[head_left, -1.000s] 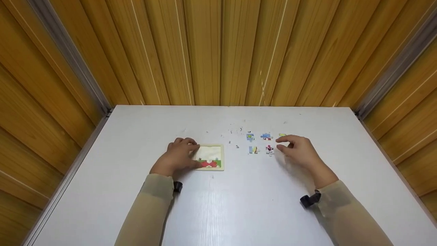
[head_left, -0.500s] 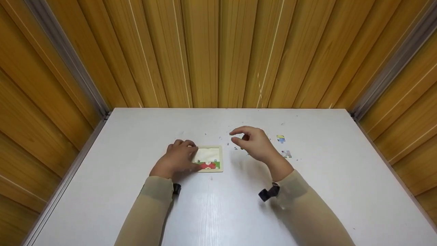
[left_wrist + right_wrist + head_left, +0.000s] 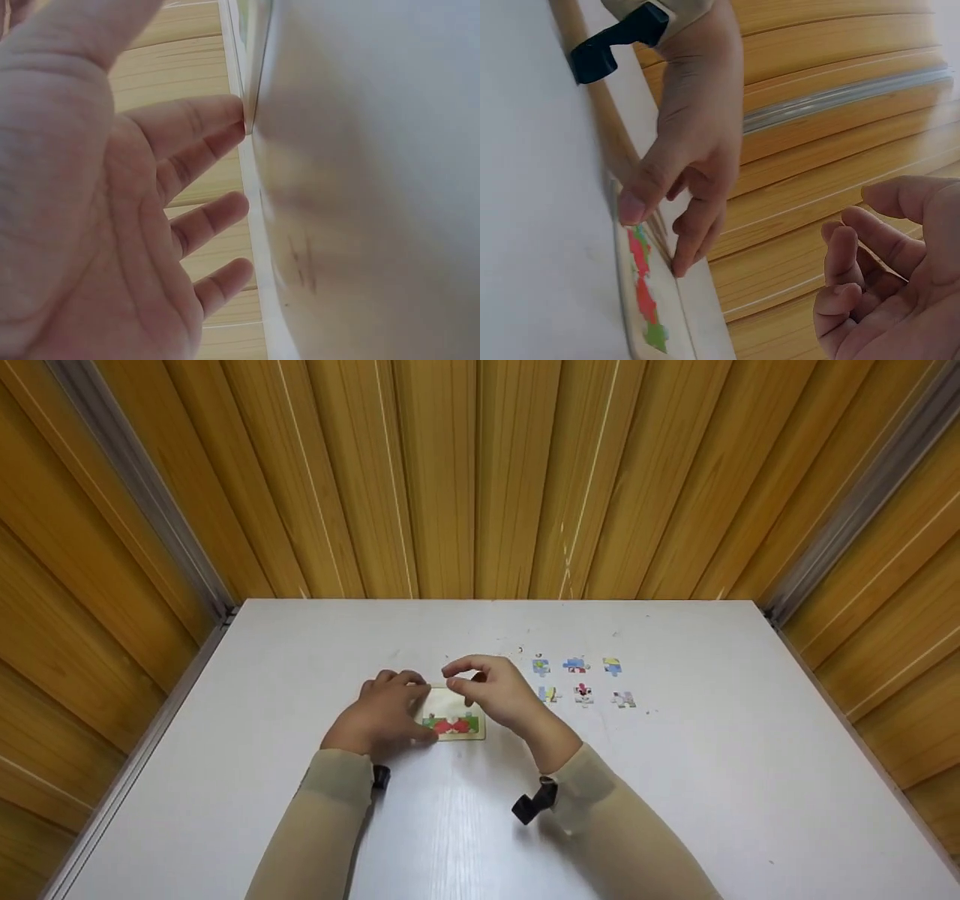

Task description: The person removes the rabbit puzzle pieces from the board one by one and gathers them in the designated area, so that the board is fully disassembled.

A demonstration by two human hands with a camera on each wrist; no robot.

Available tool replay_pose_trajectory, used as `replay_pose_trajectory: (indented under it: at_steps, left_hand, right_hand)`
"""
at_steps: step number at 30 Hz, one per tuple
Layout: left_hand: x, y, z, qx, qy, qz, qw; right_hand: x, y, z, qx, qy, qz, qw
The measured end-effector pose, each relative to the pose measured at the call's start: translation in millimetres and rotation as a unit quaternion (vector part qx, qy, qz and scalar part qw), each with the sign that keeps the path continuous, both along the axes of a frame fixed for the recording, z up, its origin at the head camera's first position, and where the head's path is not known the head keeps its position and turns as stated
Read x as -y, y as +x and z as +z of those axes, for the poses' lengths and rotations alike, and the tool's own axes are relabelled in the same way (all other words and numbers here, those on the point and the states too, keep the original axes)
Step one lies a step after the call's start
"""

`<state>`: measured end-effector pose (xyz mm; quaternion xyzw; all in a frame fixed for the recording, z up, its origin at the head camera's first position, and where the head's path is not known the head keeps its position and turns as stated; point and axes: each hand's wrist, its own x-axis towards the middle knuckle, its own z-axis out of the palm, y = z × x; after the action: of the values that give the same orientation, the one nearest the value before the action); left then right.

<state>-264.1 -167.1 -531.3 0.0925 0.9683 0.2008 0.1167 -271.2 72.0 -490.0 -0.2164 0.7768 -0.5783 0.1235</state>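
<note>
A shallow wooden puzzle tray [image 3: 480, 720] lies on the white table, with red and green pieces [image 3: 452, 725] along its near side and bare wood beyond them. My left hand [image 3: 382, 711] holds the tray at its left end, thumb on the near edge and index finger on the far edge. In the left wrist view, the index fingertip [image 3: 232, 111] touches the tray's edge. My right hand [image 3: 499, 690] hovers above the tray's right part. Its thumb and index finger stand apart with nothing visible between them; the other fingers are loosely curled [image 3: 844, 300].
To the right lie several loose jigsaw pieces in two rows, among them a blue and yellow one [image 3: 613, 666], a red and white one [image 3: 583, 694] and a greyish one [image 3: 623, 699]. Small dark specks dot the tabletop. Wood-patterned panels [image 3: 480, 480] stand behind the table.
My right hand has moved left from beside the loose pieces to above the tray, uncovering those pieces. The left hand has stayed on the tray.
</note>
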Motion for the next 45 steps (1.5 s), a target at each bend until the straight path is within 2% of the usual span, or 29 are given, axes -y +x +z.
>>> replay_pose_trajectory:
  at_steps: [6,13,20,23,29,33,37,45]
  left_hand:
    - [3.1,-0.1,1.6,-0.001,0.003,0.007,1.0]
    - [2.3,1.6,1.1,-0.001,0.009,-0.005,0.9999]
    - [6.3,0.2,-0.1,-0.007,0.02,-0.023,0.9995]
    - [9.1,-0.2,0.9,-0.004,0.021,-0.029,0.9994]
    - [10.3,-1.3,1.6,0.004,0.023,-0.018,0.9996]
    - [11.0,-1.3,0.6,0.009,0.025,-0.021,0.9994]
    - [12.5,-1.9,0.6,-0.003,0.02,-0.029,0.9994]
    - [13.0,-3.7,0.2,-0.009,0.009,-0.033,0.9994]
  right_hand:
    - [14.1,-2.7,-18.4,0.019,0.006,0.018,0.9996]
    - [19.8,-5.4,-39.1,0.022,0.052,0.026,0.9981]
    - [21.0,-9.2,-52.2,0.036,0.066,0.025,0.9968]
    - [22.0,-9.6,-54.9,0.019,0.093,0.015,0.9954]
    - [25.1,-10.3,-59.2,-0.039,0.145,0.014,0.9885]
    - [27.1,-9.1,-62.0,-0.081,0.188,0.02,0.9786]
    - [30.0,-6.6,-63.1,-0.116,0.213,0.023,0.9699]
    - [34.5,-2.5,-63.6,-0.156,0.255,0.03,0.9536]
